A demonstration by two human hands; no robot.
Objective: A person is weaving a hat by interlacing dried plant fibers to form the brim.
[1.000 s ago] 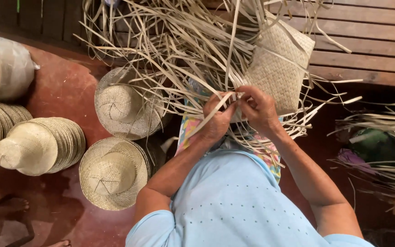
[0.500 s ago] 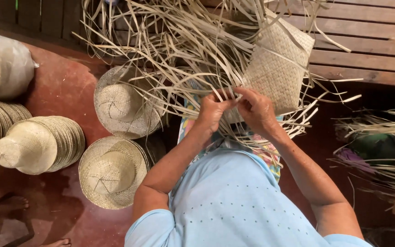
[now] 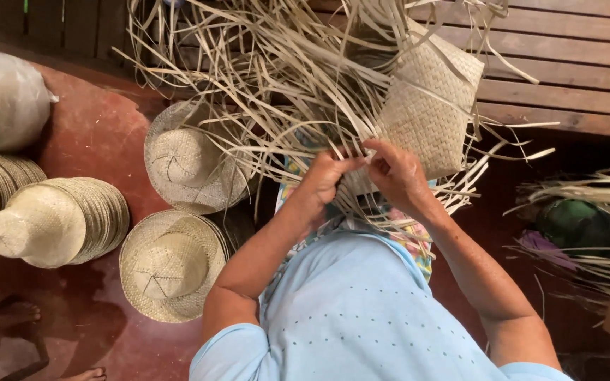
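A partly woven straw mat (image 3: 425,113) lies over my lap, with many loose pale straw strips (image 3: 277,85) fanning out to the left and up. My left hand (image 3: 326,176) pinches strips at the mat's lower left edge. My right hand (image 3: 397,173) grips strips right beside it, fingertips nearly touching the left hand. Both hands work at the unwoven edge. I wear a light blue dotted top (image 3: 361,310).
Two finished straw hats (image 3: 185,159) (image 3: 171,264) lie on the red floor at left, beside a stack of hats (image 3: 51,222) and a white sack (image 3: 1,102). Wooden planks (image 3: 566,63) run along the top. More straw and a green object (image 3: 577,222) sit right. Another person's feet (image 3: 8,314) at bottom left.
My hands have come closer together at the mat's edge; the strip the left hand held out to the left a second ago is now drawn in.
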